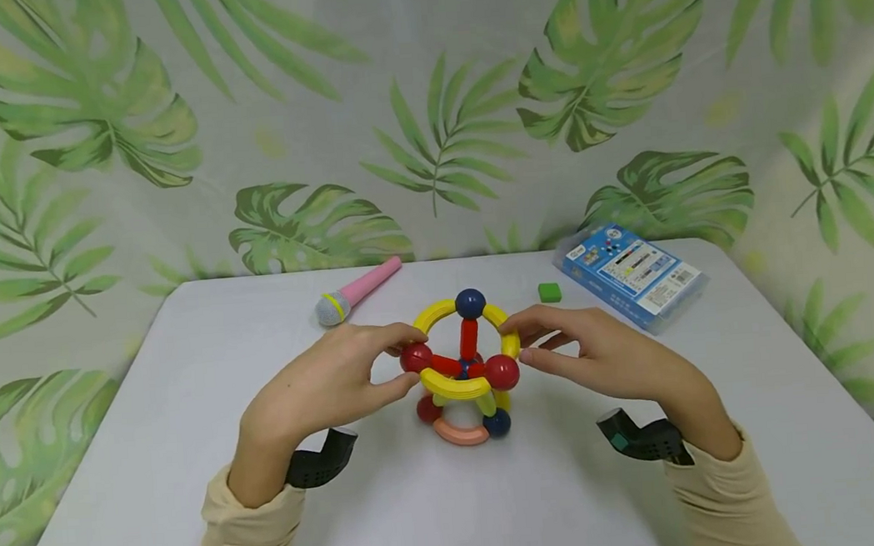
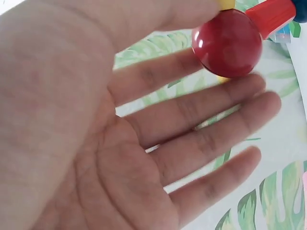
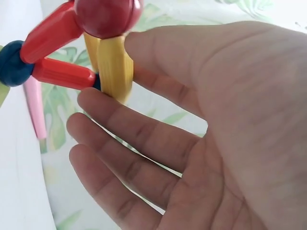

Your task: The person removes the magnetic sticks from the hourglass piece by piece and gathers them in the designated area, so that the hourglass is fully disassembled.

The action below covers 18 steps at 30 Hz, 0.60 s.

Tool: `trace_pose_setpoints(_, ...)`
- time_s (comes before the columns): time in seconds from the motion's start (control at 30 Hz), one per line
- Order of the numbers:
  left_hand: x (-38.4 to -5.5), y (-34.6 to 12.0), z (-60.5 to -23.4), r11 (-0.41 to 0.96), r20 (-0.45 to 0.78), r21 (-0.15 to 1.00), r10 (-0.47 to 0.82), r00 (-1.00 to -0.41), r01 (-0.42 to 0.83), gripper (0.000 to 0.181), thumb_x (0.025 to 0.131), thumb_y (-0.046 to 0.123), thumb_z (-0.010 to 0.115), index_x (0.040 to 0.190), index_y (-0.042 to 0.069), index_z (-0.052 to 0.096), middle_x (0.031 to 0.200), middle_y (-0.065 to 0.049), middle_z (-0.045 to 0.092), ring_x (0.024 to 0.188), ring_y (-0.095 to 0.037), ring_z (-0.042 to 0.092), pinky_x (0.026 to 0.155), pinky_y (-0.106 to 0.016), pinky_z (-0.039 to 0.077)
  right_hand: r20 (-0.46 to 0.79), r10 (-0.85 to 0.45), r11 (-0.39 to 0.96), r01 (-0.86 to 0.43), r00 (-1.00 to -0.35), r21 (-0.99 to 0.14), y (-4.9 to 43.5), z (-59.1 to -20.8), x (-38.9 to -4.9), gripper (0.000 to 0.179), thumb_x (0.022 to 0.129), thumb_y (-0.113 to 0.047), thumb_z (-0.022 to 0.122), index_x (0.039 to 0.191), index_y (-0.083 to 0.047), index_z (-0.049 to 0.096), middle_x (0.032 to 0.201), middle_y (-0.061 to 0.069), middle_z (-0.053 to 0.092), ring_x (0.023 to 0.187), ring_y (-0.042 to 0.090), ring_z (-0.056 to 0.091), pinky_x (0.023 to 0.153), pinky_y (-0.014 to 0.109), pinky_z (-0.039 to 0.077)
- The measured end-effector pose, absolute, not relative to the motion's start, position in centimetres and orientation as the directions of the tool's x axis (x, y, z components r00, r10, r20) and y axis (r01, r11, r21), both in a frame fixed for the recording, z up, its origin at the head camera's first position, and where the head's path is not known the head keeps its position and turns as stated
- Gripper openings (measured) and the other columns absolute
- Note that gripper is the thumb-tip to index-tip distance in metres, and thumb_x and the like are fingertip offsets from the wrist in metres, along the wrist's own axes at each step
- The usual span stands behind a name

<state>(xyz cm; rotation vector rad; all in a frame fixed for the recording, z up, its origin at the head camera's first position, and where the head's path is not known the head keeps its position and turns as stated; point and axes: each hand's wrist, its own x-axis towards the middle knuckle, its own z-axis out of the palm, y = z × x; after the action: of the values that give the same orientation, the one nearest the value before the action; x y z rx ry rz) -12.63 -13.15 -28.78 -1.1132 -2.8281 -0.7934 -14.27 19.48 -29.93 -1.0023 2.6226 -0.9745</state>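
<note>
A ball-and-rod toy model (image 1: 464, 370) stands in the middle of the white table. Its top is a ring of yellow curved rods (image 1: 455, 385) joined by red and dark blue balls, with straight red rods meeting at a blue ball inside. Below are pale green rods and a base with an orange curved rod (image 1: 462, 433). My left hand (image 1: 331, 380) pinches the ring's left red ball (image 2: 228, 43) between thumb and index finger, the other fingers extended. At the other side, my right hand (image 1: 599, 346) holds a yellow curved rod (image 3: 115, 67) between thumb and fingers.
Behind the model on the left lies a pink toy microphone (image 1: 359, 290). A small green block (image 1: 549, 292) sits behind it to the right, near a blue-and-white package (image 1: 632, 273). Leaf-patterned cloth (image 1: 444, 139) hangs beyond the table's back edge.
</note>
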Motion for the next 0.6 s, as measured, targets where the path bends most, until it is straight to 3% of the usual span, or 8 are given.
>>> trace_pose_setpoints(0.17, -12.73, -12.99, -28.98, 0.602, 0.198, 0.439, 0.659, -0.726, 0.666, 0.033, 0.093, 0.014, 0.076, 0.125, 0.008, 0.069, 0.108, 0.005, 0.075, 0.103, -0.011, 0.07, 0.092, -0.033, 0.058, 0.067, -0.653, 0.562, -0.542, -0.754, -0.625, 19.67, -30.03, -14.25, 0.034, 0.103, -0.027, 0.065, 0.136, -0.018, 0.063, 0.126, -0.007, 0.069, 0.115, 0.014, 0.067, 0.098, 0.043, 0.057)
trace_pose_setpoints(0.4, -12.77, -12.82, -29.05, 0.625, 0.195, 0.419, 0.647, -0.738, 0.659, 0.035, 0.095, 0.015, 0.075, 0.129, 0.007, 0.068, 0.112, 0.003, 0.074, 0.104, -0.012, 0.07, 0.093, -0.033, 0.058, -0.001, -0.658, 0.592, -0.516, -0.753, -0.619, 19.6, -30.02, -14.26, 0.036, 0.102, -0.032, 0.065, 0.138, -0.026, 0.063, 0.122, -0.014, 0.069, 0.104, 0.005, 0.066, 0.096, 0.034, 0.057)
trace_pose_setpoints(0.6, -12.75, -12.77, -28.98, 0.625, 0.203, 0.41, 0.648, -0.734, 0.664, 0.036, 0.094, 0.013, 0.075, 0.129, 0.006, 0.068, 0.111, 0.003, 0.074, 0.104, -0.012, 0.07, 0.092, -0.034, 0.058, 0.017, -0.67, 0.581, -0.539, -0.742, -0.61, 19.53, -29.99, -14.4, 0.033, 0.102, -0.031, 0.066, 0.134, -0.025, 0.065, 0.116, -0.013, 0.071, 0.1, 0.005, 0.066, 0.094, 0.034, 0.058)
